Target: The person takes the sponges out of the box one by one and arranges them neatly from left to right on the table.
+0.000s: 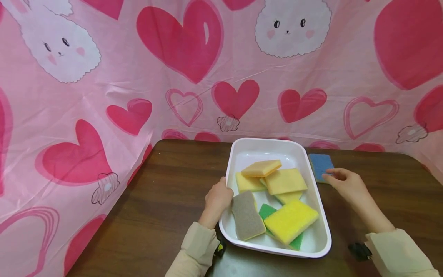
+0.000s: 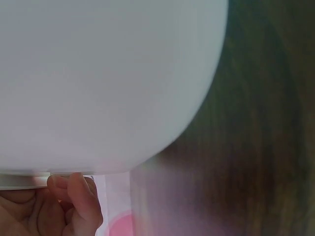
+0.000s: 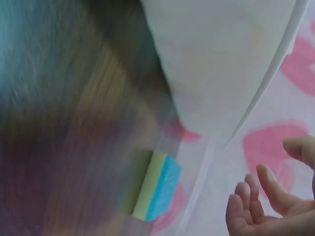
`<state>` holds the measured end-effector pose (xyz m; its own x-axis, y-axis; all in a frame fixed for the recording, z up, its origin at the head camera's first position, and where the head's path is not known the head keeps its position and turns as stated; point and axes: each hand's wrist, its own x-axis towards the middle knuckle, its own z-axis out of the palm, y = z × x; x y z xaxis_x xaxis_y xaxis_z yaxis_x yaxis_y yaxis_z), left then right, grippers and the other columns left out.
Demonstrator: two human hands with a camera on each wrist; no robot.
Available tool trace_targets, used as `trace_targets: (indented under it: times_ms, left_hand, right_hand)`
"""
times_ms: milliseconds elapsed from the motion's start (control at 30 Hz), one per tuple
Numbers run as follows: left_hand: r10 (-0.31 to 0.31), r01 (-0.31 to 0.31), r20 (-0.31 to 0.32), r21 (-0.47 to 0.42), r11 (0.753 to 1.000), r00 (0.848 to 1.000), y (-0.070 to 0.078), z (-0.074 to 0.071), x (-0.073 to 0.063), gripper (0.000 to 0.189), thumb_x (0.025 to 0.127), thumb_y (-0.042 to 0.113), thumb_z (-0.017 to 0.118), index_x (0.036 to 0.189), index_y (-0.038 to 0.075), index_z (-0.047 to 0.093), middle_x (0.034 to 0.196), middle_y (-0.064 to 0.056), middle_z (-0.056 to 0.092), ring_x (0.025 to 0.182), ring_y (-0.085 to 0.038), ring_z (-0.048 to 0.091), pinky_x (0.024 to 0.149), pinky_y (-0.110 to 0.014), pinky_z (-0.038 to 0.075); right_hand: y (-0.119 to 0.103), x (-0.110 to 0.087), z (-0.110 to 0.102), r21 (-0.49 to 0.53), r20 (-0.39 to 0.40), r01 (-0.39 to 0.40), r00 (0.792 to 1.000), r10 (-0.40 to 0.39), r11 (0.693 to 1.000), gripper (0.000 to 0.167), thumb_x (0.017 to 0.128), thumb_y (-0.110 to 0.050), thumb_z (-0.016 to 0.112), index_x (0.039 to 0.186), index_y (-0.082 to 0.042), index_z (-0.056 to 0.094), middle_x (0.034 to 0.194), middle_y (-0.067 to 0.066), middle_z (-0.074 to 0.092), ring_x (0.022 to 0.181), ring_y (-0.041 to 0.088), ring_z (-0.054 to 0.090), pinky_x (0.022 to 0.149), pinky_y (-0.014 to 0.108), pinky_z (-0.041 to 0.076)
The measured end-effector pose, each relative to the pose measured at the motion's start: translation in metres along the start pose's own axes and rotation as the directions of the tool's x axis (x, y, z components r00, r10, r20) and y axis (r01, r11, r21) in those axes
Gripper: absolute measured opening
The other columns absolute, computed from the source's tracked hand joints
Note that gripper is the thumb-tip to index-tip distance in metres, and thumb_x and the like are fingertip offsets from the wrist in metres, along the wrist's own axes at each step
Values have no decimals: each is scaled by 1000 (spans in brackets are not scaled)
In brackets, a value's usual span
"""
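Note:
A white tray (image 1: pixel 249 156) holds several sponges, among them a grey-topped sponge (image 1: pixel 247 217), a bright yellow sponge (image 1: pixel 291 221) lying over a green one (image 1: pixel 266 211), and a pale yellow sponge (image 1: pixel 286 181). My left hand (image 1: pixel 219 198) grips the tray's left rim, thumb and fingers bent round the edge in the left wrist view. Just right of the tray, a blue and yellow sponge (image 1: pixel 319 163) lies blue side up on the table. Over its near right corner hovers my right hand (image 1: pixel 349 188), thumb and fingers parted; the right wrist view shows a gap between them and the sponge.
The brown wooden table (image 1: pixel 166 192) reaches back to a pink curtain (image 1: pixel 263 100) printed with hearts and rabbits. An orange-yellow sponge (image 1: pixel 262 168) lies tilted on others at the tray's far end. Dark wrist mounts sit by both beige sleeves (image 1: pixel 197 246).

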<state>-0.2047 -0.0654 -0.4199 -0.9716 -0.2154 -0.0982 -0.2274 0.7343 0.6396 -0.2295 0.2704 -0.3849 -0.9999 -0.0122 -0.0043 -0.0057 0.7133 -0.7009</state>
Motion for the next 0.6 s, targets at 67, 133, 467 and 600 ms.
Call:
trace_targets:
  times_ms: [67, 133, 467, 600]
  left_hand:
    - [-4, 4, 1, 3, 1000, 1000, 0, 0, 0, 41, 84, 13, 47, 123, 3, 54, 110, -18, 67, 90, -32, 63, 75, -49, 46]
    - [-4, 4, 0, 6, 1000, 1000, 0, 0, 1, 41, 84, 13, 47, 124, 4, 54, 110, -18, 67, 91, -32, 63, 75, -49, 46]
    - [-1, 1, -5, 11, 1000, 1000, 0, -1, 0, 37, 84, 13, 47, 119, 4, 55, 106, -18, 66, 88, -32, 62, 75, -49, 46]
    - [-8, 8, 4, 12, 1000, 1000, 0, -1, 0, 39, 85, 13, 47, 121, 4, 54, 108, -18, 66, 88, -32, 62, 75, -48, 46]
  right_hand:
    - [-4, -6, 3, -14, 43, 33, 999, -32, 999, 55, 96, -36, 52, 126, 11, 52, 119, 35, 56, 99, 39, 57, 76, 41, 50]
    - [-8, -13, 7, -31, 76, 66, 995, -64, 997, 51, 95, -32, 55, 123, 10, 55, 114, 31, 61, 93, 30, 60, 73, 33, 51]
    - [-26, -34, 22, -47, 159, 169, 974, -160, 984, 35, 91, -21, 63, 112, 6, 64, 99, 16, 69, 81, 10, 57, 65, 18, 47]
    - [-32, -37, 28, -75, 206, 198, 962, -179, 977, 36, 89, -22, 65, 113, 5, 64, 98, 13, 68, 85, 15, 59, 68, 22, 49]
